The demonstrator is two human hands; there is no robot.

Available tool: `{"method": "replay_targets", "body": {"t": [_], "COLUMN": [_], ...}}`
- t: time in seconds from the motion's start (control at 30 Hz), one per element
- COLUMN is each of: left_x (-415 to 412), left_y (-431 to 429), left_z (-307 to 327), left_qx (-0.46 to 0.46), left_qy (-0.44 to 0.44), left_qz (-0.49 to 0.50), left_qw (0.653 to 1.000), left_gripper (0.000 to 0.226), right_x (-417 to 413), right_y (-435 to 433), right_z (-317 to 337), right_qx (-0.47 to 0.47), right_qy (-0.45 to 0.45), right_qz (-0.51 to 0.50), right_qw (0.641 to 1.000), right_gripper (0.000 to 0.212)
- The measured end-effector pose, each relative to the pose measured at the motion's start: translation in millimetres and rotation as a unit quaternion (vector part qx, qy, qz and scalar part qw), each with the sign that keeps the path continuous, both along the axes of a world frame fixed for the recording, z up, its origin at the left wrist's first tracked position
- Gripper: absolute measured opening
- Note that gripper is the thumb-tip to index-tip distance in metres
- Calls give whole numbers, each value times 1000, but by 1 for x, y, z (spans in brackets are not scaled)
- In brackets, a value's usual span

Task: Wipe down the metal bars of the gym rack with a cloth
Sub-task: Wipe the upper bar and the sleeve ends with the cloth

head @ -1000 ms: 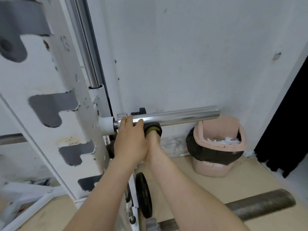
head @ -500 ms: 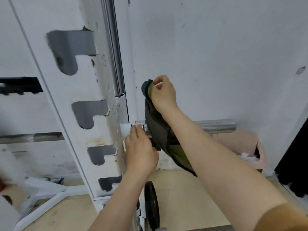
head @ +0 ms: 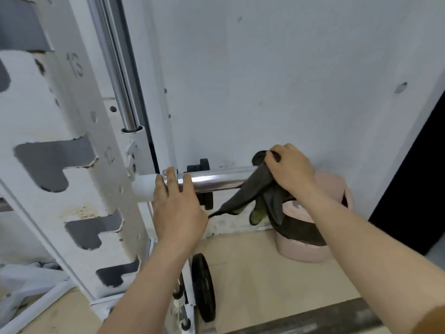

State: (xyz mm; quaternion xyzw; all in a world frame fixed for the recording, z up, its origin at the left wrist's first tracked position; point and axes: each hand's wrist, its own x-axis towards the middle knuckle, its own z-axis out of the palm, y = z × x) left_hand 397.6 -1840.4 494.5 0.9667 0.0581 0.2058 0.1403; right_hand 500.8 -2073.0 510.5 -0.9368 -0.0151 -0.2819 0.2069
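Observation:
A short chrome bar (head: 216,180) sticks out to the right from the white gym rack upright (head: 72,189). My left hand (head: 175,203) grips the bar's inner end, next to its white collar. My right hand (head: 289,169) holds a dark grey and green cloth (head: 260,191) draped over the bar's outer end, with the cloth's loose part hanging below the bar. A vertical chrome guide rod (head: 115,68) runs up beside the upright.
A pink waste bin (head: 310,251) with a black liner stands against the white wall (head: 265,80), right behind the bar's tip. A black weight plate (head: 204,285) sits low on the rack. A dark grey roller (head: 325,319) lies on the floor at bottom right.
My right hand has brought the cloth down from above the bar and out onto its outer end. My left hand stays on the inner end.

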Motion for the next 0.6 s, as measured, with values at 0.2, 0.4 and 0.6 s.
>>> {"method": "replay_targets", "body": {"t": [0.2,0.4,0.6], "left_x": [-1,-8,-29], "left_y": [-3,10,-5], "left_z": [-1,-4,-23], "left_qx": [-53,-71,-47], "left_qy": [11,-13,26], "left_qz": [-26,-64,-110], "left_qw": [998,995,992], "left_gripper": [70,71,73], "right_x": [-15,-29,-16], "right_y": [78,138,5], "right_z": [-10,-15,-26], "right_qx": [-9,-37,27], "right_qy": [-68,-95,-132], "right_qz": [4,221,37], "right_qw": [998,970,990], "right_gripper": [37,27,20]}}
